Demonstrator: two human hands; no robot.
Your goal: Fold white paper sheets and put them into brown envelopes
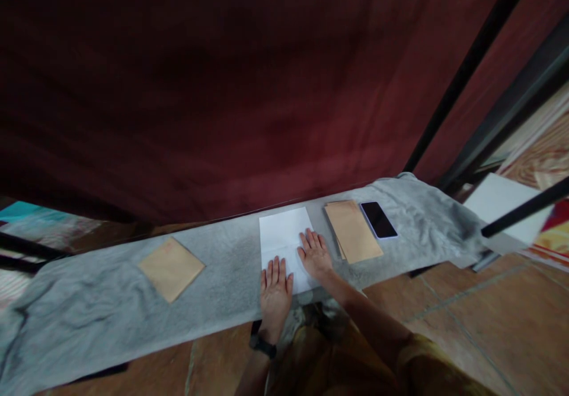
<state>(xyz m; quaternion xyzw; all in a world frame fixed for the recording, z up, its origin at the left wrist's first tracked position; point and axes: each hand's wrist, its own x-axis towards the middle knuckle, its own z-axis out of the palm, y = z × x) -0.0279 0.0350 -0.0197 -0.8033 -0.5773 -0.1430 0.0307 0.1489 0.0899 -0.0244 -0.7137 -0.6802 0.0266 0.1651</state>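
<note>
A white sheet of paper [284, 227] with a crease across its middle lies on the grey cloth in front of me. My left hand [275, 289] rests flat on its lower left part, fingers stretched out. Flat on the right edge, near the crease, is my right hand [315, 255], its fingers extended and slightly apart. Neither hand grips anything. To the right of the sheet sits a small stack of brown envelopes [355, 232]. Another brown envelope [171, 269] lies by itself, turned at an angle, on the left.
A phone [379, 220] with a dark screen lies right of the stack. The grey cloth [226, 265] covers a long narrow surface, wrinkled at both ends. A dark red curtain [267, 117] hangs behind it. Black poles [466, 76] stand at the right, and brown tiles [498, 313] cover the floor.
</note>
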